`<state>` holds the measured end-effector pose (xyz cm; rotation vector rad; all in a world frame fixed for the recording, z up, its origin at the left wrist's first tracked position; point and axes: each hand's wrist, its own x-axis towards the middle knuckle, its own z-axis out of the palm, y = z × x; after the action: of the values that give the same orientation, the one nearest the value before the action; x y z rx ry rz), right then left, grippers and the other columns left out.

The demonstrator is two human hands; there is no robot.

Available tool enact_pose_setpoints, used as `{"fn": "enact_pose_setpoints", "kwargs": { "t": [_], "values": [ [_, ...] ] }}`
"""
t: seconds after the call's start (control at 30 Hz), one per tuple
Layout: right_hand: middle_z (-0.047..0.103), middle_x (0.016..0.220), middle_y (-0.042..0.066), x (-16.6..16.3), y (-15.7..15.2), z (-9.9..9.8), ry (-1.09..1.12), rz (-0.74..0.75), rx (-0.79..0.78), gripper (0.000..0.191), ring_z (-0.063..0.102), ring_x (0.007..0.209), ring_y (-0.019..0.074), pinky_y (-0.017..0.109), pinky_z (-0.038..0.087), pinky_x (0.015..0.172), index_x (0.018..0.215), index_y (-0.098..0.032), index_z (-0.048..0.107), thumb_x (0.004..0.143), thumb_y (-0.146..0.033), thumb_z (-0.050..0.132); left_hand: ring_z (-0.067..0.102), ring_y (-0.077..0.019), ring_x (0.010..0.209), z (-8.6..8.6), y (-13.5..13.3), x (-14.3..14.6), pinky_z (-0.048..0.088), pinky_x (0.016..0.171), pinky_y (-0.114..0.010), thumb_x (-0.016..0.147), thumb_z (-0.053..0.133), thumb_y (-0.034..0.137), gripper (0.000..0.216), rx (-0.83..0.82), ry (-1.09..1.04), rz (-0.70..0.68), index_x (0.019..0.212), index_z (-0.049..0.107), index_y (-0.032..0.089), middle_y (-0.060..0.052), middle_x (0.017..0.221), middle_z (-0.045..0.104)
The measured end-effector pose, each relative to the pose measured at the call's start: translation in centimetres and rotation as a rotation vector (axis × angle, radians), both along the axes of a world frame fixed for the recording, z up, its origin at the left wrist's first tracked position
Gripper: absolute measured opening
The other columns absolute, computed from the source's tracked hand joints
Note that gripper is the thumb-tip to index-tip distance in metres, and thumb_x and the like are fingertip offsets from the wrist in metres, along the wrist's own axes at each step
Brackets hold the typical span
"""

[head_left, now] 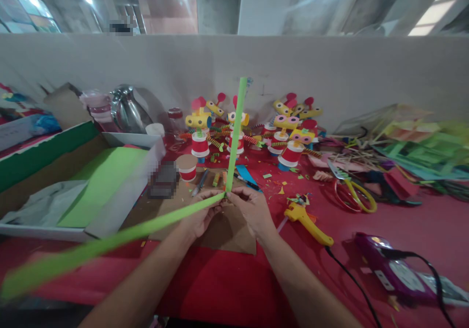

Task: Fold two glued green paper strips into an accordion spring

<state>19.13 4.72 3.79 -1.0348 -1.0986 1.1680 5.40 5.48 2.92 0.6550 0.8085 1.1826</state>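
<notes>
My left hand (202,213) and my right hand (252,208) meet over a brown cardboard sheet (234,235). Between them, their fingers pinch light green paper strips (146,227) at a corner. One length stands nearly upright from the pinch, while the other slants down to the left toward me. Whether these are two strips or one folded strip, I cannot tell. Just beyond my fingers lie small striped folded paper pieces (216,178), a blue paper piece (246,175) and a pen-like tool (200,181).
Paper-cup robot figures (201,145) stand along the wall. At left are an open box (126,140) with green paper (110,176) and a metal jug (130,111). A yellow glue gun (308,223), scissors (353,191) and a purple power strip (394,269) with cords occupy the right.
</notes>
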Motion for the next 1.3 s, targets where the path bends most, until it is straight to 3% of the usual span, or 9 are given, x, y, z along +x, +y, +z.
{"fn": "enact_pose_setpoints", "kwargs": {
  "t": [0.13, 0.3, 0.53, 0.83, 1.0, 1.13, 1.3],
  "values": [
    [0.073, 0.069, 0.003, -0.3, -0.1, -0.5, -0.003, -0.012, 0.008, 0.018, 0.064, 0.064, 0.0183, 0.030, 0.051, 0.064, 0.073, -0.019, 0.075, 0.066, -0.035, 0.074, 0.050, -0.0068, 0.053, -0.2, 0.0, 0.1, 0.037, 0.050, -0.018, 0.053, 0.087, 0.028, 0.026, 0.055, 0.023, -0.038, 0.067, 0.072, 0.011, -0.001, 0.058, 0.062],
    [0.076, 0.080, 0.004, -0.4, -0.1, -1.3, -0.020, 0.003, 0.048, 0.020, 0.068, 0.075, 0.0228, 0.036, 0.054, 0.071, 0.081, -0.022, 0.077, 0.070, -0.037, 0.072, 0.045, -0.0051, 0.054, -0.2, 0.0, 0.2, 0.033, 0.050, -0.017, 0.055, 0.086, 0.030, 0.026, 0.117, 0.090, 0.017, 0.067, 0.073, 0.011, 0.000, 0.060, 0.059],
    [0.075, 0.093, 0.004, -0.1, -0.4, -0.4, -0.176, 0.020, 0.175, 0.017, 0.068, 0.089, 0.0244, 0.038, 0.054, 0.082, 0.089, -0.026, 0.076, 0.074, -0.030, 0.070, 0.048, -0.0057, 0.058, -0.4, 0.1, 0.4, 0.036, 0.056, -0.018, 0.057, 0.085, 0.030, 0.025, 0.099, 0.096, 0.120, 0.072, 0.073, 0.014, 0.001, 0.064, 0.061],
    [0.073, 0.074, 0.001, -0.7, -0.5, -0.1, 0.120, -0.002, -0.003, 0.013, 0.065, 0.075, 0.0188, 0.032, 0.051, 0.076, 0.079, -0.021, 0.074, 0.067, -0.027, 0.075, 0.052, -0.0056, 0.061, 0.1, -0.3, 0.2, 0.041, 0.060, -0.018, 0.062, 0.082, 0.022, 0.018, 0.123, -0.002, 0.082, 0.073, 0.070, 0.015, 0.002, 0.070, 0.063],
    [0.074, 0.075, 0.002, -0.5, -0.4, 0.2, 0.074, 0.011, -0.028, 0.013, 0.066, 0.078, 0.0211, 0.034, 0.051, 0.077, 0.078, -0.022, 0.076, 0.066, -0.028, 0.074, 0.054, -0.0083, 0.064, 1.0, -0.3, -0.2, 0.044, 0.063, -0.020, 0.063, 0.081, 0.026, 0.021, 0.134, 0.121, 0.090, 0.077, 0.073, 0.014, -0.001, 0.071, 0.065],
    [0.073, 0.070, 0.003, -0.4, -0.4, 0.2, 0.082, 0.017, -0.049, 0.013, 0.065, 0.069, 0.0189, 0.032, 0.050, 0.070, 0.072, -0.020, 0.075, 0.067, -0.032, 0.074, 0.055, -0.0093, 0.065, 1.5, -0.5, -0.2, 0.044, 0.063, -0.020, 0.063, 0.081, 0.027, 0.020, 0.169, 0.180, 0.112, 0.073, 0.071, 0.014, -0.001, 0.070, 0.065],
    [0.074, 0.072, 0.003, -0.2, -0.4, 0.3, 0.092, 0.037, -0.037, 0.018, 0.065, 0.070, 0.0189, 0.031, 0.050, 0.070, 0.078, -0.019, 0.076, 0.066, -0.033, 0.075, 0.052, -0.0089, 0.062, 1.5, -0.7, -0.2, 0.040, 0.057, -0.019, 0.068, 0.078, 0.033, 0.020, 0.202, 0.271, 0.036, 0.075, 0.071, 0.015, 0.000, 0.068, 0.062]
  ]
}}
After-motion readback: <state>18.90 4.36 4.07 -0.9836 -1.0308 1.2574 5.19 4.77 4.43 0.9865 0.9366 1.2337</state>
